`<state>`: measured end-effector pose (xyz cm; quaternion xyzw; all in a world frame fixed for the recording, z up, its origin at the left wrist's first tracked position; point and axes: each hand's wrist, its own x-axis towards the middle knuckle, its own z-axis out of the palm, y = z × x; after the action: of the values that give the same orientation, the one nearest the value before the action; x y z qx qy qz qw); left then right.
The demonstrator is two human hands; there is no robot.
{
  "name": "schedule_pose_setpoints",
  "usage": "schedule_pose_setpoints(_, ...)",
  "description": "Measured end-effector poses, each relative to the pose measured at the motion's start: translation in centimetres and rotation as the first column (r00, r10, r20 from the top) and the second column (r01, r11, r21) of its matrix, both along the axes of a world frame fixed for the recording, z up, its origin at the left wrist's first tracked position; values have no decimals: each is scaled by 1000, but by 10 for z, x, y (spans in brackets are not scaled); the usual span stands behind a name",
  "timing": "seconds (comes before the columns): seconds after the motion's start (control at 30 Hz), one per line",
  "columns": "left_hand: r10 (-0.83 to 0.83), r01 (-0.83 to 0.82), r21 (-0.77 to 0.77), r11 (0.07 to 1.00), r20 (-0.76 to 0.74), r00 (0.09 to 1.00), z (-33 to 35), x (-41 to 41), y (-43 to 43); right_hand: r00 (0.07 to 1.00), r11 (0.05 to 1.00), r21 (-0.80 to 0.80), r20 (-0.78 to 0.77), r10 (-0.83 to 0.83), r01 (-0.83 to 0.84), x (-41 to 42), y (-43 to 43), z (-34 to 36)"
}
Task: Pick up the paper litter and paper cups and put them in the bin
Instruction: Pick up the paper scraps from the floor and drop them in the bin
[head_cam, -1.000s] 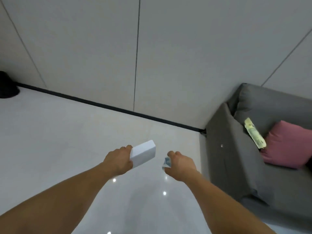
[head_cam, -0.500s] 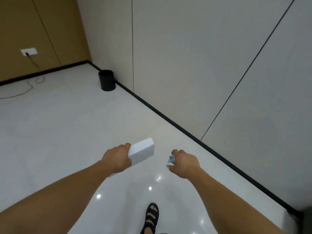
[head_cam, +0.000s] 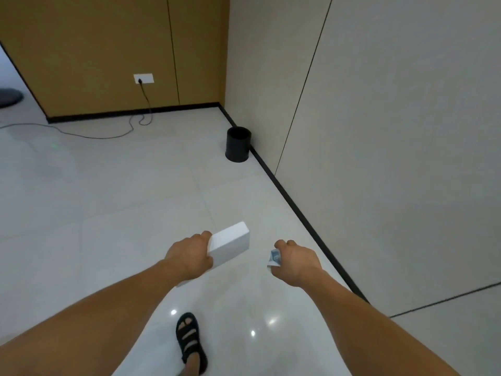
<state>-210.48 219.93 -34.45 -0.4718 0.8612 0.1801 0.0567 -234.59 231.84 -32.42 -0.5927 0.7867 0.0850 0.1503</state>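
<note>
Two pieces of litter are in hand. The left hand (head_cam: 189, 256) grips a white rectangular cardboard box (head_cam: 230, 246) at its near end, fingers curled over the top edge. The right hand (head_cam: 296, 260) pinches a small crumpled blue-and-white paper scrap (head_cam: 273, 258), fingers closed tight round it. Both are carried above the glossy pale tiled floor (head_cam: 108, 199), in the same grips as half a second ago.

The black cylindrical bin (head_cam: 238, 143) stands on the floor ahead, just beside the black skirting (head_cam: 298, 210) of the grey panelled wall (head_cam: 379, 131) and well apart from both hands. It now looks larger and sits nearer the middle of the view than before, when it was small and off to the upper left.

The brown wooden wall (head_cam: 95, 50), with its white socket (head_cam: 143, 78) and trailing black cable (head_cam: 148, 103), now fills the upper left. A foot in a black sandal (head_cam: 189, 340) shows below the hands, as before.
</note>
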Motion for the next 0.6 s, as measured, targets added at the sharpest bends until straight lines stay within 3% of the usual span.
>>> schedule_pose_setpoints(0.33, -5, 6, -42, 999, 17, 1000, 16, -58, -242, 999, 998, -50, -20, -39, 38, -51, -235, 15)
schedule_pose_setpoints(0.6, -46, 48, -25, 999, 54, 997, 16, -141, -403, 999, 999, 0, -2, -42, 42, -131, -391, 0)
